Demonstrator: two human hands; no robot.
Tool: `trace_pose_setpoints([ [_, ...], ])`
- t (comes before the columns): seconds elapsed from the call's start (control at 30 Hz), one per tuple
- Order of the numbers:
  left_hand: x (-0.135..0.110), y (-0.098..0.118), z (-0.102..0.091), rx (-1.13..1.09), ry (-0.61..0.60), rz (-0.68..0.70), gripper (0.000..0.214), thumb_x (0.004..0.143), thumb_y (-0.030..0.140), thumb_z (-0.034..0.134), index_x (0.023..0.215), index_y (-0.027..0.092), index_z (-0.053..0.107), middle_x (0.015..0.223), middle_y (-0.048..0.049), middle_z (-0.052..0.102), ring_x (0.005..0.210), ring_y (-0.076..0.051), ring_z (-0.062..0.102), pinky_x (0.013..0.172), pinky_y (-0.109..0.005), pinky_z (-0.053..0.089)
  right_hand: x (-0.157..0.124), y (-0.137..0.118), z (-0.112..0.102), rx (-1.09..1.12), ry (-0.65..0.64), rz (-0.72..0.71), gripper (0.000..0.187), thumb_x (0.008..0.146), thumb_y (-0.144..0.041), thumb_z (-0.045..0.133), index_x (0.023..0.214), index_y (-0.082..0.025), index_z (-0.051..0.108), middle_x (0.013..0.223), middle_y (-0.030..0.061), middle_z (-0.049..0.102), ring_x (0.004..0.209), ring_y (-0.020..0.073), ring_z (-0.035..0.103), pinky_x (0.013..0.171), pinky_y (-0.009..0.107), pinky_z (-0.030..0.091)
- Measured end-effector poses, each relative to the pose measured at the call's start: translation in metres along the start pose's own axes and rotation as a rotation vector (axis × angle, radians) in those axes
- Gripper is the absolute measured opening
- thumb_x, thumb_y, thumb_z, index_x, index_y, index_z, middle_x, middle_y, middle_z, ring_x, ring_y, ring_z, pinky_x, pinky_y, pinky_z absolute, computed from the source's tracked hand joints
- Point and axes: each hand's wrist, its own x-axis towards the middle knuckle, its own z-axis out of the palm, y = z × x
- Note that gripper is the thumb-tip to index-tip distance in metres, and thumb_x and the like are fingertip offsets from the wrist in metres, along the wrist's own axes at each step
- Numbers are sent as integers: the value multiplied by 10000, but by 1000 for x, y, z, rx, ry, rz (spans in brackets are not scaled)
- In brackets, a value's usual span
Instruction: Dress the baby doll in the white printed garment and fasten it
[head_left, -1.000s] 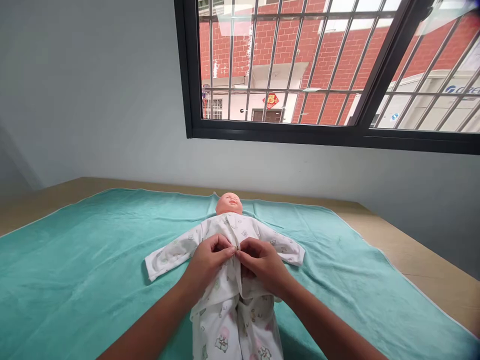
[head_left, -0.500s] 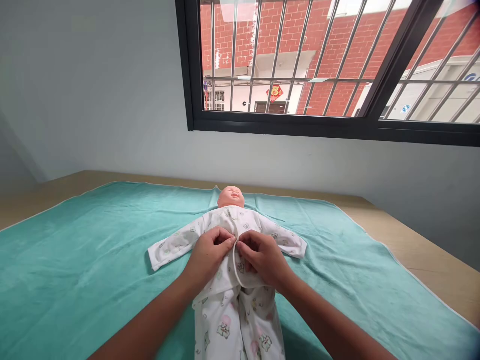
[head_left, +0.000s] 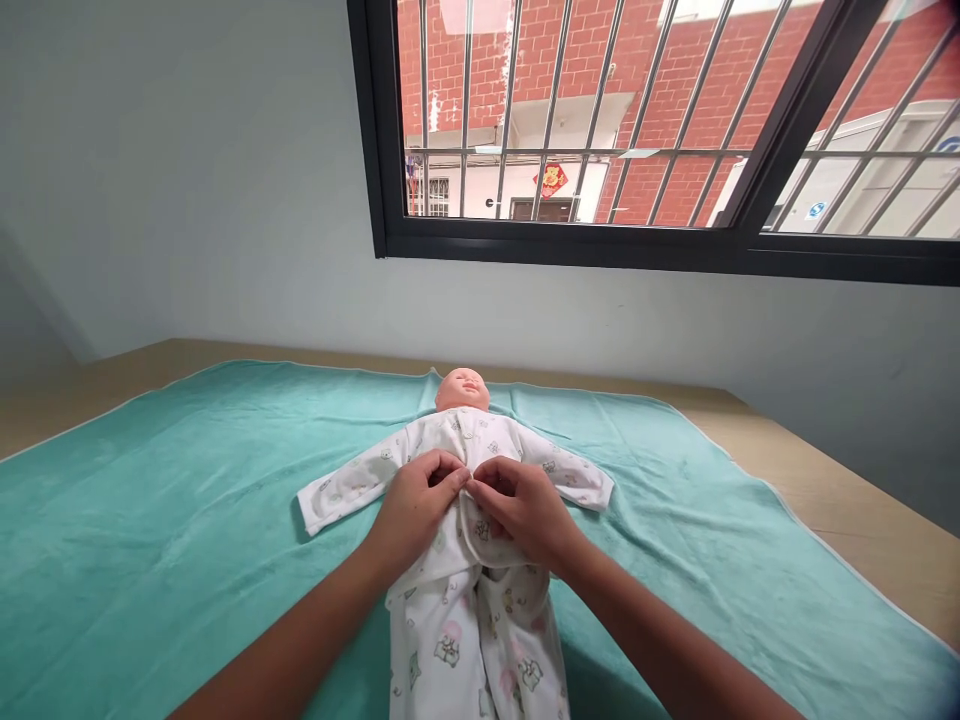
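Note:
A baby doll point(head_left: 462, 389) lies on its back on a teal towel point(head_left: 150, 520), dressed in a white printed romper point(head_left: 472, 640) with both sleeves spread out sideways. My left hand point(head_left: 412, 505) and my right hand point(head_left: 521, 510) meet over the doll's chest. Both pinch the two front edges of the romper together at the middle, fingertips almost touching. Below my hands the front flap hangs loose in a curve above the legs.
The towel covers most of a wooden table point(head_left: 847, 500), whose bare edge shows at the right and back. A grey wall rises behind it, with a black-framed barred window point(head_left: 600, 130) above.
My hands have shifted slightly up the doll's chest and closed together. The loose front edge that curved open between them half a second ago is now drawn in under my fingers.

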Motion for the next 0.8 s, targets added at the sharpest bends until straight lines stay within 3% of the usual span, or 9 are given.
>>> trace_pose_setpoints([
  [0.17,1,0,1,-46,-26,-10,203,874,363,544,816,183,618,805,-7,637,820,-193,583,763,-302,441,0,-1,-5,126,-76,96,242,864,-397,616,742,-188,600,504,-49,519,456,88,464,446,203,334],
  [0.37,1,-5,1,-82,-40,2,215,893,376,522,799,194,585,790,2,611,794,-179,560,737,-294,430,4,7,-7,287,-104,118,248,844,-401,643,746,-176,607,569,-40,535,470,82,469,441,197,340],
  [0.6,-1,-20,11,74,101,163,54,854,202,546,907,215,549,908,-4,584,863,-171,565,822,-313,461,7,12,-7,432,-66,104,229,850,-353,611,708,-178,570,571,-41,559,423,81,473,404,201,315],
  [0.7,-3,-24,18,144,165,296,59,874,167,497,853,217,518,980,-30,562,962,-185,554,866,-331,471,6,14,-1,371,38,44,255,886,-357,554,692,-194,524,509,-54,516,403,94,459,409,217,319],
  [0.8,-16,-29,18,274,161,377,107,879,130,469,843,219,515,1081,-58,546,1077,-211,525,918,-372,461,-5,15,6,100,134,-130,226,905,-317,535,714,-197,536,538,-44,520,483,108,470,496,244,365],
])
